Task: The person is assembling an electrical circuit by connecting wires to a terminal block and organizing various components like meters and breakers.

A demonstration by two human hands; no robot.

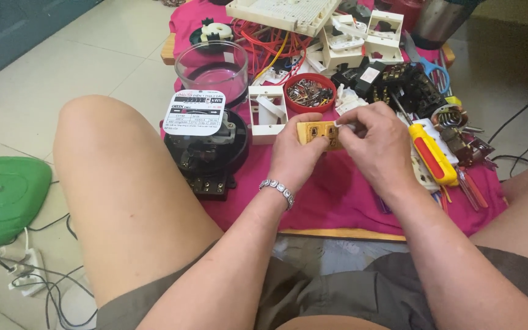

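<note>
Clenching around a small yellow socket block (319,134), the left hand (293,157) holds it just above the pink cloth (337,195), while the right hand (379,150) pinches a small white piece (341,126) at the block's top edge. Crowding them are a red bowl of screws (310,93) behind, a black meter (206,150) to the left and a yellow-handled screwdriver (432,153) to the right; bare cloth lies toward the counter's near edge.

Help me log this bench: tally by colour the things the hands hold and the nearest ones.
Yellow: 2, socket block held by left hand and right hand, screwdriver
Red: 1, screw bowl
White: 1, frame
Black: 1, meter
Total: 5
</note>
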